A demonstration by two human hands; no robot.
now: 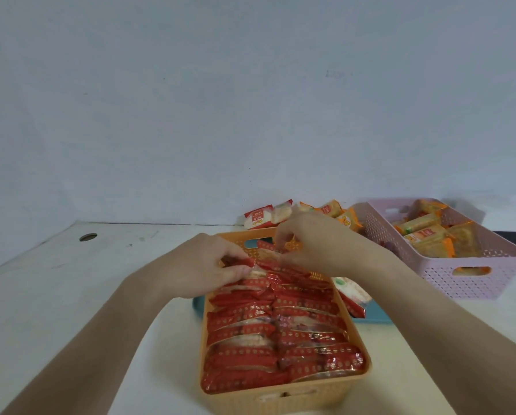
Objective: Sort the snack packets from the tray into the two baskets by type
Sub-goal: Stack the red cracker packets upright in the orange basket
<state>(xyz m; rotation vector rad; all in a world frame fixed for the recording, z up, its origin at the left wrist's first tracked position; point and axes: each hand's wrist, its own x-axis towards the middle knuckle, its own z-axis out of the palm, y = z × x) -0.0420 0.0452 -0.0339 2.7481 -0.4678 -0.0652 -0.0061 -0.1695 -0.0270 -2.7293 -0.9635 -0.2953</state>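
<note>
An orange basket (283, 398) in front of me is packed with several red snack packets (268, 333) in two rows. At its far end, both hands hold one red packet (268, 259): my left hand (209, 265) pinches its left end, my right hand (307, 241) pinches its upper right edge. A pink basket (448, 277) at the right holds several orange packets (430, 235). The teal tray (373, 317) lies mostly hidden under the orange basket, with a red-and-white packet (352, 295) on it.
More red and orange packets (280, 215) lie against the wall behind the orange basket. The white table (71, 289) has a round hole (88, 237) at the far left. A grey wall rises right behind the table.
</note>
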